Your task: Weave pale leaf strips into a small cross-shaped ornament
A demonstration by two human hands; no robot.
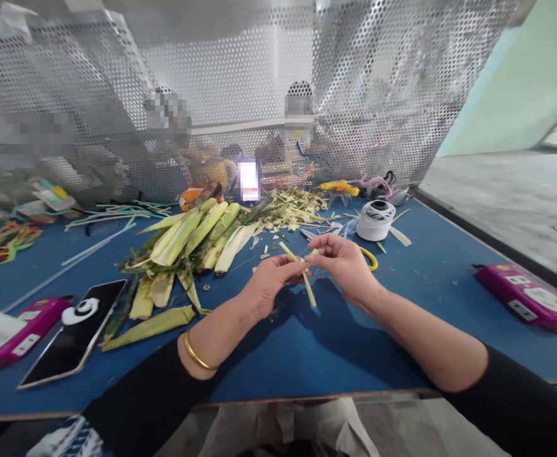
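Observation:
Over the middle of the blue table, my left hand (275, 276) pinches a narrow pale corn husk strip (311, 296), which slants down toward me. My right hand (341, 259) meets it there, fingers closed on a small folded end of husk strip. How the two pieces join is hidden by the fingertips. Just behind the right hand lie scissors, with a yellow handle loop (370, 259) showing. A spool of white thread (376, 222) stands beyond. Left of my hands is a heap of corn husks (193, 235), and husk scraps (297, 209) pile up behind.
A black-screened phone (81, 336) and a magenta case (35, 327) lie at left; another magenta case (528, 295) lies at right. Pale strips (102, 241) and a yellow-handled tool (339, 186) lie farther back. A perforated metal screen (231, 76) closes off the far side.

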